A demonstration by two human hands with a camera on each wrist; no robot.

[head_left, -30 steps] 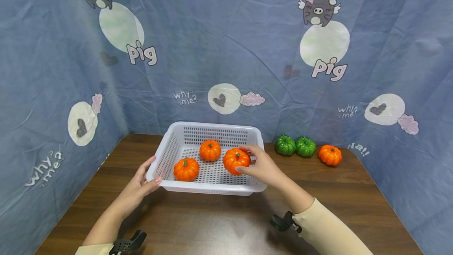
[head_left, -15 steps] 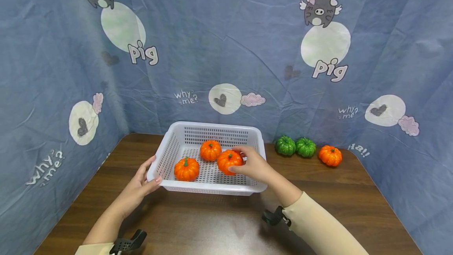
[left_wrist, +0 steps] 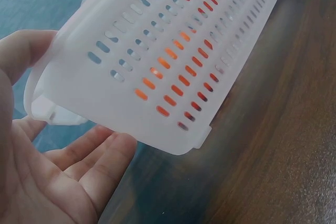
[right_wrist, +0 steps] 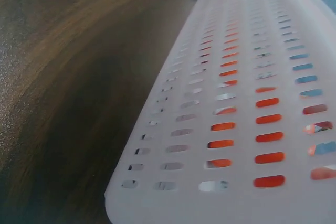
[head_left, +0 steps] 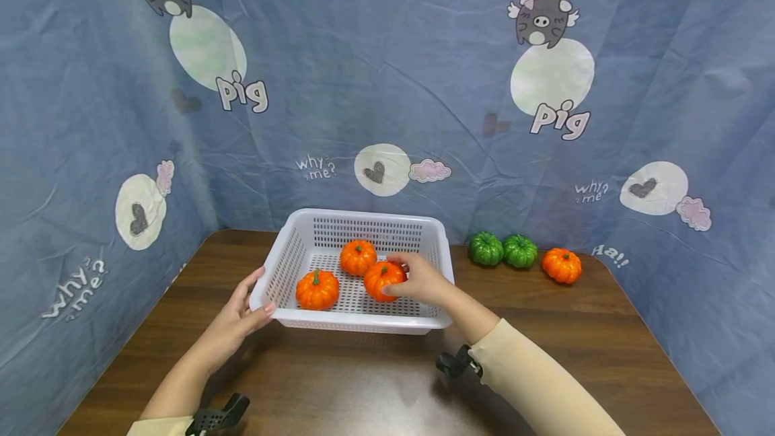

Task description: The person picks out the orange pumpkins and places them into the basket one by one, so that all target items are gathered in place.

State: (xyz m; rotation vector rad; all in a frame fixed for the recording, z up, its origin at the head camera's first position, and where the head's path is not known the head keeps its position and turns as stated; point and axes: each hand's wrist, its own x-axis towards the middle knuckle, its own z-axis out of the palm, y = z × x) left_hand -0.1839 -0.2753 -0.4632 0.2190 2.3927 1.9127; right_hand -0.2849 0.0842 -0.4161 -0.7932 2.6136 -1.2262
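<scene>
A white slotted plastic basket (head_left: 363,321) stands on the wooden table. My left hand (head_left: 236,318) holds its front left corner; in the left wrist view the thumb lies over the rim and the fingers (left_wrist: 107,174) lie under the corner. Inside the basket, my right hand (head_left: 420,281) grips a small orange pumpkin (head_left: 377,280) between thumb and fingers, low over the basket floor. Two more orange pumpkins lie in there, one at the back (head_left: 358,258) and one at the front left (head_left: 317,290). The basket wall (right_wrist: 236,203) hides the right hand's grip in the right wrist view.
Two green pumpkins, one on the left (head_left: 486,248) and one on the right (head_left: 521,251), sit at the table's back edge, right of the basket. Beside them lies another orange pumpkin (head_left: 562,266). A blue patterned curtain (head_left: 387,86) encloses the back and sides.
My right hand has moved left and slightly down inside the basket with the orange pumpkin, closer to the other two. The left hand and the basket have stayed in place.
</scene>
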